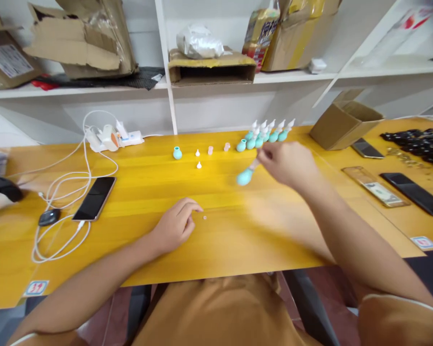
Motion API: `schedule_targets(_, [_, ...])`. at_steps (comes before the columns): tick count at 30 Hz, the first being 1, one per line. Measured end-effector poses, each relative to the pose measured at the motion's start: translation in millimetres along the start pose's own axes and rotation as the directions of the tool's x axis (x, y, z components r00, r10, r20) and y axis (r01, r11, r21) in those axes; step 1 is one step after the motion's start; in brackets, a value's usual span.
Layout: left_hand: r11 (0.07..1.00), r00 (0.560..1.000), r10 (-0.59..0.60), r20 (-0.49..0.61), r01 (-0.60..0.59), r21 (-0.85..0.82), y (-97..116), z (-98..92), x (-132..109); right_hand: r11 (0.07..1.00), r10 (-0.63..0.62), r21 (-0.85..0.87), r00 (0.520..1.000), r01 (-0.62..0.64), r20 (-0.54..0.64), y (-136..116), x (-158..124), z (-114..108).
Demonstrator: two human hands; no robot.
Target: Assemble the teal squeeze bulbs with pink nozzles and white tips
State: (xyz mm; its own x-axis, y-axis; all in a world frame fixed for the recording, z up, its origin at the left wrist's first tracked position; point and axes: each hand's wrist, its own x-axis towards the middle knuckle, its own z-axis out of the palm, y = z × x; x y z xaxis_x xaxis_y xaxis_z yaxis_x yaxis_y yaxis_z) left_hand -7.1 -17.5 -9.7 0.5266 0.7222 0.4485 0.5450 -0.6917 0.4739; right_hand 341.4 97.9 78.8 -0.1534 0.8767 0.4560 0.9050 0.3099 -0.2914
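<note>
My right hand [286,163] is raised over the table and pinches the pale tip of a teal bulb syringe [244,177], whose round end hangs down to the left. My left hand [176,223] rests on the wood with fingers loosely bent and thumb apart, holding nothing. Just beyond its index fingertip lies a tiny pinkish ring [205,217]. Farther back stand a loose teal bulb [177,153], two small white nozzle tips [199,165] and two pinkish clear pieces [210,150]. Behind my right hand is a cluster of several teal bulbs with white tips [263,134], plus one untipped bulb [241,145].
At left, a phone [95,198] lies among white cables near a power strip [132,139]. A cardboard box [346,122], phones [414,193] and a black beaded heap [418,144] are at right. Shelves behind hold cartons [212,67].
</note>
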Motion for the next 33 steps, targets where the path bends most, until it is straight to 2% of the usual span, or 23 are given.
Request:
schedule_targets(2, [0.999, 0.999, 0.028, 0.021, -0.029, 0.032, 1, -1.2, 1, 0.984, 0.088, -0.161, 0.992, -0.073, 0.087, 31, 31, -19])
schedule_targets(4, [0.997, 0.998, 0.058, 0.015, -0.059, 0.043, 1, -2.1, 2, 0.941, 0.247, -0.278, 0.954, -0.194, 0.168, 58, 58, -29])
schedule_targets(7, [0.994, 0.996, 0.092, -0.02, -0.09, 0.058, 1, -1.9, 2, 0.893, 0.376, -0.327, 0.912, -0.309, 0.166, 85, 87, -29])
schedule_targets(10, [0.993, 0.994, 0.099, -0.053, -0.095, 0.074, -2, -0.5, 2, 0.829, 0.46, -0.374, 0.887, -0.415, 0.036, 100, 104, -16])
schedule_targets(12, [0.993, 0.994, 0.094, -0.063, -0.088, 0.084, -3, 0.5, 3, 0.766, 0.52, -0.395, 0.85, -0.507, -0.081, 108, 112, -5])
schedule_targets(14, [0.992, 0.994, 0.088, -0.06, -0.083, 0.091, -3, 1.0, 3, 0.733, 0.55, -0.39, 0.823, -0.557, -0.142, 115, 117, 4])
schedule_targets(21, [0.987, 0.99, 0.133, -0.037, -0.129, 0.101, -1, -1.9, 1, 0.767, 0.532, -0.367, 0.841, -0.527, -0.097, 128, 125, 27])
schedule_targets(27, [0.98, 0.986, 0.16, -0.056, -0.152, 0.13, 0, -6.1, -1, 0.781, 0.53, -0.371, 0.847, -0.503, -0.035, 128, 127, 40])
schedule_targets(33, [0.976, 0.984, 0.173, -0.039, -0.166, 0.139, 2, -7.6, 0, 0.781, 0.531, -0.366, 0.846, -0.506, -0.036, 129, 130, 50])
